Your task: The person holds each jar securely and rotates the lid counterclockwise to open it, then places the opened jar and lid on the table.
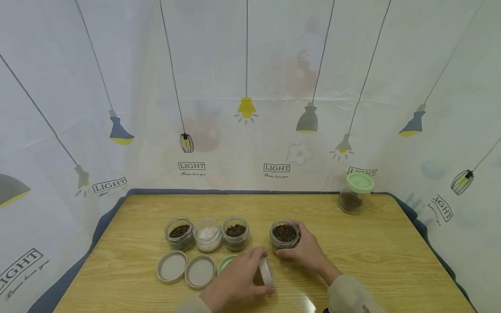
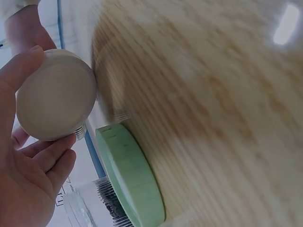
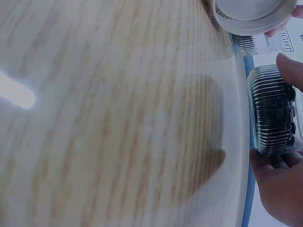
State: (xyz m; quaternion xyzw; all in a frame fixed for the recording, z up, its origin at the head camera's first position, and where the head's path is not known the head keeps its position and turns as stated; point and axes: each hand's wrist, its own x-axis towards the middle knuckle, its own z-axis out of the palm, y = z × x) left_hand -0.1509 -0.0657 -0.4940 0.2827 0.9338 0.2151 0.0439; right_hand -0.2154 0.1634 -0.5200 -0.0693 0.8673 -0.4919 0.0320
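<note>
My left hand point(image 1: 238, 278) pinches a pale round jar lid point(image 2: 57, 97) between thumb and fingertips, tilted up on its edge above the table. My right hand point(image 1: 309, 252) grips an open glass jar point(image 3: 272, 113) of dark brown grains from its right side, thumb in front and fingers behind. To the left stand three more open glass jars in a row: one with dark grains point(image 1: 179, 234), one with white grains point(image 1: 208, 234), and another with dark grains point(image 1: 235, 234). A green lid point(image 2: 135, 175) lies beside my left hand, partly hidden by it in the head view.
Two pale lids, a left one point(image 1: 172, 266) and a right one point(image 1: 200, 271), lie inner side up before the jars. At the back right corner of the wooden table point(image 1: 383, 256) stands a glass jar with a green lid point(image 1: 359, 183). A printed curtain point(image 1: 223, 87) surrounds the table.
</note>
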